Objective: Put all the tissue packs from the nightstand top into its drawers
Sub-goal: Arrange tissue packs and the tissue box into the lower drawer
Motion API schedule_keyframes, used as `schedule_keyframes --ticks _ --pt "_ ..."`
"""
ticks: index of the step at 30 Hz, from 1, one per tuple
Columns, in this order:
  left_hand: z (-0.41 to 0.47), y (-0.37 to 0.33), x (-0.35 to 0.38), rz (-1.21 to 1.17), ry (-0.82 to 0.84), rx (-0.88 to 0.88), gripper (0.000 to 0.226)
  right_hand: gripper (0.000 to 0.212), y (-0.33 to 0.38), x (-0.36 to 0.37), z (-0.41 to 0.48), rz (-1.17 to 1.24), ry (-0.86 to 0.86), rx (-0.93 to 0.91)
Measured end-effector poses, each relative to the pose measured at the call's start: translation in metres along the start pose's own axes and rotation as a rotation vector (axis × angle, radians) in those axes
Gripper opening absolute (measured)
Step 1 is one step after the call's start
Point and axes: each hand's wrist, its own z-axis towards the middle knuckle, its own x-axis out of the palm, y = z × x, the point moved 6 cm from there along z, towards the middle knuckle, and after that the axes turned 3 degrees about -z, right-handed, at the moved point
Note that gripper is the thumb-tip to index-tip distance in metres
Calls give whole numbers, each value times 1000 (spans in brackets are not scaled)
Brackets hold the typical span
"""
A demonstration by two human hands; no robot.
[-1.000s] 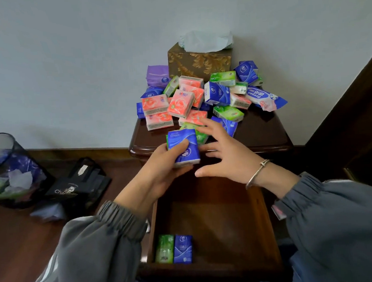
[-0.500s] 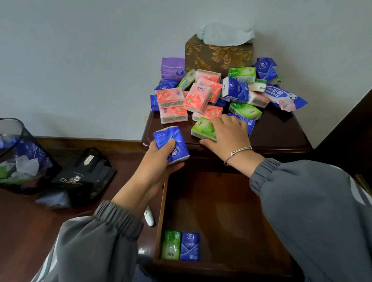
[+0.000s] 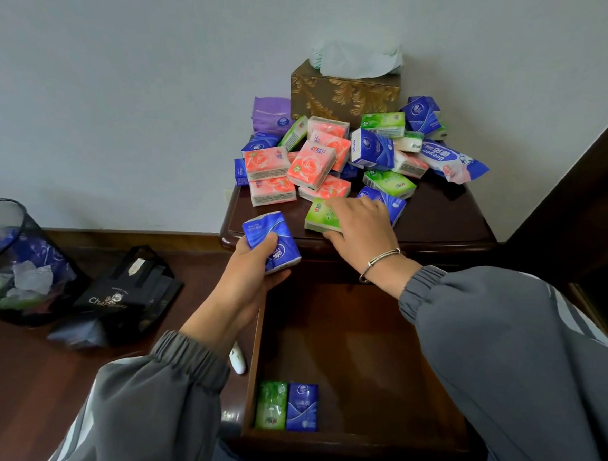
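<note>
Over the open drawer's far left corner, a blue plastic-wrapped tissue pack (image 3: 271,241) is gripped in the left hand (image 3: 251,270). Just to the right, a green tissue pack (image 3: 318,215) at the front edge of the dark wooden nightstand top (image 3: 438,217) is clasped by the right hand (image 3: 361,226). Behind it, a heap of pink, blue and green packs (image 3: 329,156) is piled up before a gold patterned tissue box (image 3: 343,94). Two packs, green (image 3: 271,405) and blue (image 3: 302,407), are lined up in the pulled-out wooden drawer (image 3: 358,352). A black mesh bin (image 3: 17,261) is parked on the floor, left.
</note>
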Motion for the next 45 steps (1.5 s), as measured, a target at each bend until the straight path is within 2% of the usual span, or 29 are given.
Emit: schedule_keyframes --ticks 5,7,9,11,14,16,19,26,30,31,33,36,40,45 --pt "2 1 -1 -9 -4 -5 28 53 -7 -4 -10 237 45 3" --pt "1 1 -4 -8 -4 4 28 55 -14 -12 -15 331 13 39" --pt "-1 3 -8 2 -9 10 31 57 -30 -24 -15 304 -91 99" --pt "-5 6 -11 12 -4 13 35 62 -53 -30 -10 246 -134 249" --pt "-15 11 -9 17 26 15 33 67 -74 -19 0 179 61 446" --pt "-22 16 -9 19 50 14 30 66 -75 -12 5 89 152 459" --pt "-32 24 -17 13 60 5 26 68 -76 -8 8 54 182 497" --pt "-52 57 -49 1 5 -51 29 63 -71 -10 -9 115 -59 441" --pt "-57 83 -57 -52 -53 -88 23 63 -75 -32 -37 459 -300 435" --pt "-57 90 -59 -71 -78 -95 21 61 -75 -35 -50 569 -315 445" --pt "-60 106 -61 -106 -126 -117 19 56 -69 -28 -83 759 -218 493" --pt "-63 121 -65 -157 -172 -147 23 53 -52 9 -139 865 94 551" --pt "-59 122 -78 -121 -225 -131 31 53 -28 83 -193 783 479 625" --pt "-55 126 -86 -106 -252 -128 26 61 1 158 -210 600 724 633"
